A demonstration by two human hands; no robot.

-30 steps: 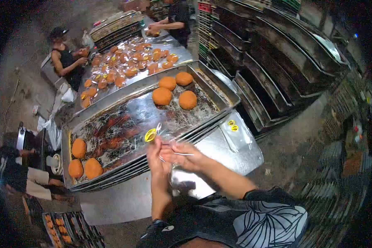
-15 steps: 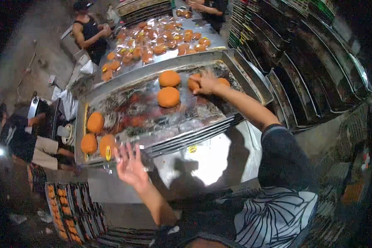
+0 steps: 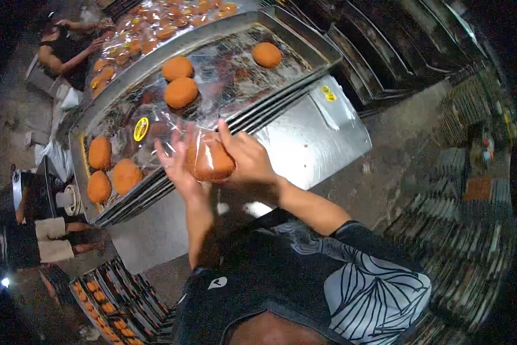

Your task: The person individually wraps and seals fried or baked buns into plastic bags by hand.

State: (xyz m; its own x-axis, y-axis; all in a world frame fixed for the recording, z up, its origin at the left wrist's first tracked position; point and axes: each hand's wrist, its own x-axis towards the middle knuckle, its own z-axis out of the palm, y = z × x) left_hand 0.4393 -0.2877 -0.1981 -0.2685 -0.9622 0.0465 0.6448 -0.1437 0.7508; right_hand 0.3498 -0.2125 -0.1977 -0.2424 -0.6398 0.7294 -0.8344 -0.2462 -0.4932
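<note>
Between my two hands is a brown bun (image 3: 211, 160) inside a clear plastic bag (image 3: 165, 127) that carries a yellow oval label. My right hand (image 3: 248, 160) wraps round the bun's right side. At its left, my left hand (image 3: 181, 167) holds the bag, fingers spread against the plastic. Both are over the near edge of a large metal tray (image 3: 178, 43). Two buns (image 3: 181, 92) touch in the tray's middle, one bun (image 3: 267, 54) lies at the right, and three more (image 3: 127, 176) sit at the left end.
Many bagged buns (image 3: 166, 30) cover the table beyond the tray. One person (image 3: 68, 54) works at the upper left, another (image 3: 22, 218) at the left. Stacked trays (image 3: 385, 46) stand at the upper right, and a rack of buns (image 3: 106, 305) at the lower left.
My right hand has left the tray's right part with a bun, which is now in the bag near my left hand. The view has turned and shifted.
</note>
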